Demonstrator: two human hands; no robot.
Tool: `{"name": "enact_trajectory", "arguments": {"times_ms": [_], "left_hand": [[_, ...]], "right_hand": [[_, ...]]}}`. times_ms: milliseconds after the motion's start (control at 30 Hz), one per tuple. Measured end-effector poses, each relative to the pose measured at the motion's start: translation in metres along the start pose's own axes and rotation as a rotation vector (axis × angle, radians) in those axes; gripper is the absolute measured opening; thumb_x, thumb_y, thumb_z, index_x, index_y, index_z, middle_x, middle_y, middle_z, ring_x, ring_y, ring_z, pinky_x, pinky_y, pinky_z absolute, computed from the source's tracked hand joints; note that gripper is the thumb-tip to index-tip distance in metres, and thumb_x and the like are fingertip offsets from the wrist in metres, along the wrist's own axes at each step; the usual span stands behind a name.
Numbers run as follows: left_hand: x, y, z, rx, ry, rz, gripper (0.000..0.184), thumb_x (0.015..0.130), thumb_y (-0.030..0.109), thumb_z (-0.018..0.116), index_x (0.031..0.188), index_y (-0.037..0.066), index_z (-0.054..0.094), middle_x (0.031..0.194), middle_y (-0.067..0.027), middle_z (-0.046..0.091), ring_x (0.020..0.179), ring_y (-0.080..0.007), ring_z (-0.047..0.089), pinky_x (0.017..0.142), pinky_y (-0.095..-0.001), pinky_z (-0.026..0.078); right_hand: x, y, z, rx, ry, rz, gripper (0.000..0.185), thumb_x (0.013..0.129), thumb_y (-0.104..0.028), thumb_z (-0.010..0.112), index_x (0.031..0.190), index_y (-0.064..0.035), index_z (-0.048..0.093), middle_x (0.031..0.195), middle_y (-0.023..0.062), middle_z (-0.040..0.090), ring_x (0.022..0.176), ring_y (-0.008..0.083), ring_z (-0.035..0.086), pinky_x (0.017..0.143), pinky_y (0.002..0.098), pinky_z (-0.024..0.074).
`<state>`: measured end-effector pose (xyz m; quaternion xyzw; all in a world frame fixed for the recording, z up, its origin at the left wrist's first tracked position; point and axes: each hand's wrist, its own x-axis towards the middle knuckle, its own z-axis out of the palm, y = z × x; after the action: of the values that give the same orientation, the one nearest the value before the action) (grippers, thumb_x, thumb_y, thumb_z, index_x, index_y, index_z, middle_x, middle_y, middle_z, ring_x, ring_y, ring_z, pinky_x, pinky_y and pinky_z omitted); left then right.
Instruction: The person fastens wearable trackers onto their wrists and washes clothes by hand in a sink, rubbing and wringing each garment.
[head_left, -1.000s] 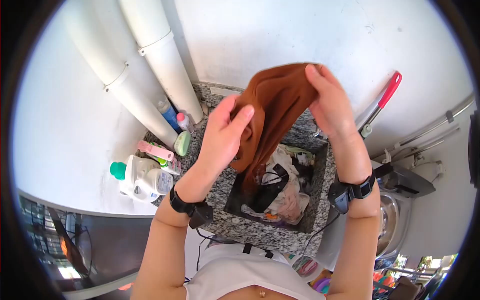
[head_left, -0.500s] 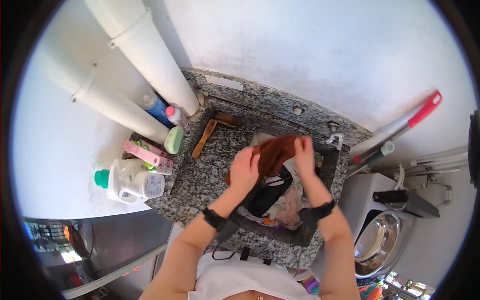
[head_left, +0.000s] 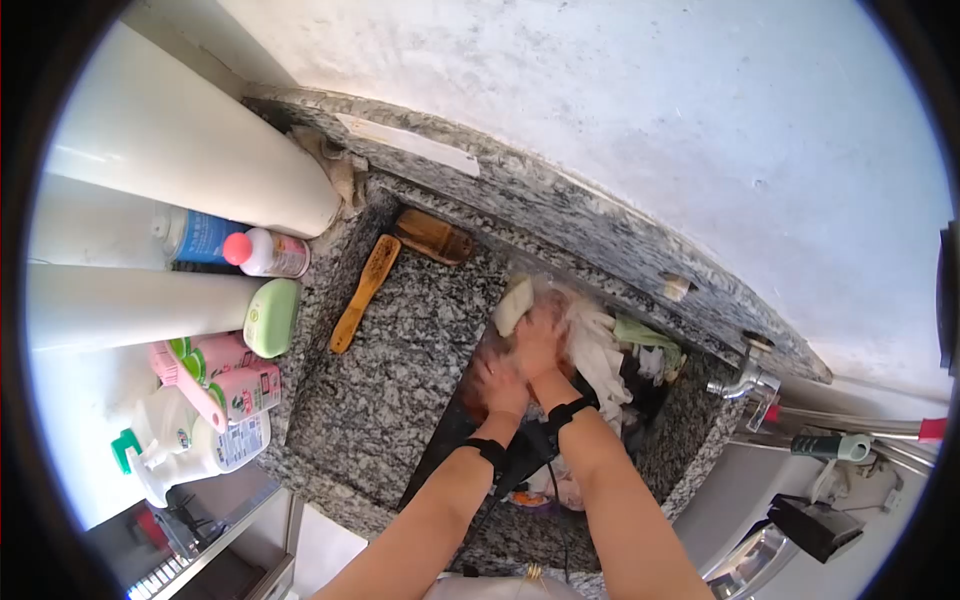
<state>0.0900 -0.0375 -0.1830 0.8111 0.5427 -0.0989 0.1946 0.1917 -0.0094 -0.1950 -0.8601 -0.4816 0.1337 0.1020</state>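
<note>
Both hands are down in the granite basin point(head_left: 690, 450) among wet laundry. My left hand point(head_left: 498, 386) lies at the basin's left side, fingers spread over reddish-brown cloth that is mostly hidden. Just right of it and farther back, my right hand point(head_left: 541, 340) presses down, its fingertips blurred in the water. White cloth point(head_left: 598, 355) lies beside my right hand, with a green cloth point(head_left: 640, 334) farther right. A pale bar-shaped item point(head_left: 513, 306) rests at the basin's back left edge. Pinkish fabric point(head_left: 562, 488) shows below my wrists.
Left of the basin, a wooden brush point(head_left: 365, 290) and a brown block-like brush point(head_left: 434, 237) lie on the granite slab point(head_left: 400, 390). Bottles, a green soap box point(head_left: 271, 318) and a white jug point(head_left: 225, 445) line the left ledge. A metal tap point(head_left: 745, 383) stands at right.
The brown cloth, earlier held up and spread between both hands, has gone down into the basin. My hands have followed it down and opened. The view has turned and moved closer.
</note>
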Motion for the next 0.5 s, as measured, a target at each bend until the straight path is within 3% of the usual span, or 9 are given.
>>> {"name": "enact_trajectory", "arguments": {"times_ms": [133, 200, 233, 300, 333, 367, 433, 467, 500], "left_hand": [[0.000, 0.004, -0.014, 0.004, -0.105, -0.054, 0.064, 0.084, 0.035, 0.063, 0.135, 0.007, 0.036, 0.149, -0.0199, 0.023, 0.139, -0.0460, 0.016, 0.104, -0.0664, 0.028], [0.005, -0.001, -0.021, 0.002, -0.060, 0.007, 0.050, 0.083, 0.026, 0.065, 0.126, 0.008, 0.048, 0.151, -0.0210, 0.020, 0.138, -0.0478, 0.016, 0.102, -0.0652, 0.031], [-0.002, -0.001, -0.051, 0.002, -0.043, 0.019, 0.050, 0.083, 0.026, 0.065, 0.126, 0.008, 0.048, 0.151, -0.0210, 0.020, 0.138, -0.0478, 0.016, 0.102, -0.0652, 0.031], [-0.027, -0.005, -0.113, -0.225, -0.093, 0.171, 0.036, 0.080, 0.016, 0.068, 0.115, 0.009, 0.059, 0.153, -0.0230, 0.017, 0.135, -0.0488, 0.023, 0.100, -0.0596, 0.036], [-0.038, -0.009, -0.136, -0.350, 0.113, 0.354, 0.029, 0.077, 0.010, 0.070, 0.106, 0.008, 0.066, 0.147, -0.0214, 0.036, 0.132, -0.0443, 0.033, 0.098, -0.0512, 0.041], [-0.042, -0.011, -0.157, -0.345, 0.122, 0.363, 0.029, 0.077, 0.010, 0.070, 0.106, 0.008, 0.066, 0.147, -0.0214, 0.036, 0.132, -0.0443, 0.033, 0.098, -0.0512, 0.041], [-0.054, -0.012, -0.200, -0.595, 0.087, 0.786, 0.027, 0.077, 0.012, 0.071, 0.103, 0.007, 0.068, 0.128, -0.0139, 0.058, 0.118, -0.0370, 0.048, 0.094, -0.0452, 0.044], [-0.073, -0.002, -0.240, -0.643, 0.147, 0.725, 0.019, 0.074, 0.014, 0.072, 0.093, 0.008, 0.071, 0.103, -0.0063, 0.069, 0.097, -0.0316, 0.056, 0.088, -0.0396, 0.047], [-0.080, -0.001, -0.259, -0.720, 0.193, 0.762, 0.019, 0.073, 0.014, 0.073, 0.091, 0.009, 0.072, 0.095, -0.0064, 0.068, 0.086, -0.0291, 0.054, 0.079, -0.0385, 0.046]], "right_hand": [[0.001, 0.000, -0.020, -0.135, 0.014, -0.080, 0.037, 0.082, -0.016, 0.062, 0.117, -0.0042, 0.058, 0.145, 0.0200, 0.035, 0.139, 0.0394, 0.022, 0.110, 0.0660, 0.0106], [0.001, 0.007, -0.038, 0.239, -0.025, -0.079, 0.030, 0.083, -0.017, 0.064, 0.111, -0.0065, 0.062, 0.144, 0.0176, 0.039, 0.137, 0.0413, 0.023, 0.112, 0.0607, 0.0137], [-0.006, 0.005, -0.055, 0.238, -0.004, -0.080, 0.030, 0.083, -0.017, 0.064, 0.111, -0.0065, 0.062, 0.144, 0.0176, 0.039, 0.137, 0.0413, 0.023, 0.112, 0.0607, 0.0137], [-0.041, 0.000, -0.092, 0.627, 0.072, 0.015, 0.019, 0.083, -0.021, 0.068, 0.098, -0.0090, 0.066, 0.142, 0.0151, 0.042, 0.137, 0.0434, 0.023, 0.112, 0.0568, 0.0188], [-0.059, -0.006, -0.116, 0.688, 0.115, -0.025, 0.018, 0.083, -0.027, 0.069, 0.089, -0.0102, 0.068, 0.144, 0.0123, 0.041, 0.139, 0.0436, 0.021, 0.111, 0.0568, 0.0211], [-0.077, -0.018, -0.149, 0.692, 0.128, -0.029, 0.018, 0.083, -0.027, 0.069, 0.089, -0.0102, 0.068, 0.144, 0.0123, 0.041, 0.139, 0.0436, 0.021, 0.111, 0.0568, 0.0211], [-0.115, -0.040, -0.208, 0.885, 0.188, -0.114, 0.016, 0.084, -0.025, 0.069, 0.089, -0.0093, 0.068, 0.147, 0.0108, 0.039, 0.141, 0.0422, 0.019, 0.111, 0.0549, 0.0234], [-0.126, -0.035, -0.216, 0.978, 0.218, -0.187, 0.020, 0.085, -0.023, 0.070, 0.098, -0.0082, 0.069, 0.150, 0.0119, 0.034, 0.143, 0.0387, 0.020, 0.113, 0.0501, 0.0228], [-0.137, -0.036, -0.228, 1.442, 0.120, -0.190, 0.053, 0.081, -0.023, 0.074, 0.128, -0.0069, 0.057, 0.153, 0.0154, 0.027, 0.143, 0.0371, 0.020, 0.114, 0.0464, 0.0227]]}}
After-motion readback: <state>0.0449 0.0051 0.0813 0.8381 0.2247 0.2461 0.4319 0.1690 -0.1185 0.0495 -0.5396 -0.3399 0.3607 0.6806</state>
